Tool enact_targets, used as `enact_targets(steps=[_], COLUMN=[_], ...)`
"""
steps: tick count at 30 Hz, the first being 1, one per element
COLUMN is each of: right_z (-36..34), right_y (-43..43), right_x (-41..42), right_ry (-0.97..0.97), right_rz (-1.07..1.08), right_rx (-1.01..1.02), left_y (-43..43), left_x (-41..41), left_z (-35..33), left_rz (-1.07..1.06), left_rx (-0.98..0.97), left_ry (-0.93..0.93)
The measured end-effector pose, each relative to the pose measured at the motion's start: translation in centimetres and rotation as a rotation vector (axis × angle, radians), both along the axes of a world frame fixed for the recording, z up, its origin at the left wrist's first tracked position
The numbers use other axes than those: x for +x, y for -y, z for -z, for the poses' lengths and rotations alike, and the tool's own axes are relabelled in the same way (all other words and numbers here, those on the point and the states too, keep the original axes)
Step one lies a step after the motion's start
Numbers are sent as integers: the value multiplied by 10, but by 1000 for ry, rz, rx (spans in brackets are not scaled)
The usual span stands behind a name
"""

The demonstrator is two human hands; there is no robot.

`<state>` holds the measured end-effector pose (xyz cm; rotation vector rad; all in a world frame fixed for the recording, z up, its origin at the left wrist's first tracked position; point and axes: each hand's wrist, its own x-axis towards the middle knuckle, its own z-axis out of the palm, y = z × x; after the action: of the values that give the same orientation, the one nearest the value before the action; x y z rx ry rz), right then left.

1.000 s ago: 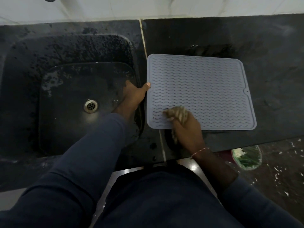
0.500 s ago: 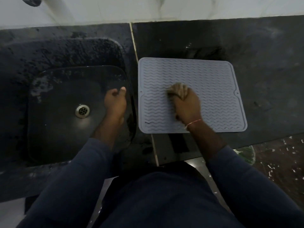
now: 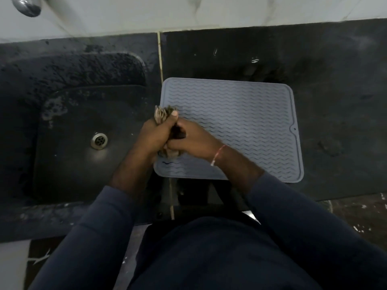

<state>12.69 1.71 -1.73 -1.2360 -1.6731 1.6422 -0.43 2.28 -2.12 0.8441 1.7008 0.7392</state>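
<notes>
Under the fingers, a dark stone counter [image 3: 335, 80], with a wet black sink [image 3: 69, 174] sunk to the left of them and a grey ribbed mat [image 3: 240, 122] lying flat beneath and to their right. Over the mat's left edge, left hand [image 3: 152, 137] and right hand [image 3: 194, 141] pressed together, fingers of both curled tight round a bunched brownish cloth [image 3: 162, 114], its ends poking out beyond the left thumb and below the knuckles. Well left of the fingers, a small metal drain [image 3: 99, 140] in the sink floor.
</notes>
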Motion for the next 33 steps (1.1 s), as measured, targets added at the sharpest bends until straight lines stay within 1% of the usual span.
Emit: enact_targets(steps=[1,2,3,5,6,7,8,10,12,14,17,19,22,25,27,30,31,33], right_z=[0,0,2,7,10,13,20,39,58,69,73,72,69,70,71,73,73,71], right_y=[-3,-7,-15,-39,-49,-58,-64,-72,-72,-71,-73,-73,-73,-74,-74,-73,-73,-72], right_x=[25,46,69,119,139,153,161,170,173,174,177,177,177,177,177,177,178,178], right_ry=[0,15,55,237,341,421,481,549,600,644,667,661,631,634,612,594,601,638], right_rz=[16,110,266,565,648,673,641,505,413,402,400,408,429,439,449,458,454,433], right_rx=[19,63,129,234,257,274,304,390,452,478,530,536,549,543,523,528,530,504], left_y=[-1,-3,-7,-20,-28,-36,-42,-45,-40,-35,-42,-47,-59,-65,-68,-71,-70,-64], left_x=[13,23,38,78,100,123,143,179,195,194,178,156,102,71,78,120,141,183], left_z=[1,2,2,-1,0,2,6,21,32,36,38,40,32,20,14,11,11,17], left_rz=[-20,-45,-57,3,81,178,277,438,508,546,668,679,529,510,464,442,492,655], left_rx=[59,108,150,210,248,285,315,310,281,354,447,435,289,192,174,251,284,348], left_ry=[32,55,52,-31,-98,-179,-284,-565,-823,-942,-995,-1002,-1051,-1162,-1157,-986,-948,-979])
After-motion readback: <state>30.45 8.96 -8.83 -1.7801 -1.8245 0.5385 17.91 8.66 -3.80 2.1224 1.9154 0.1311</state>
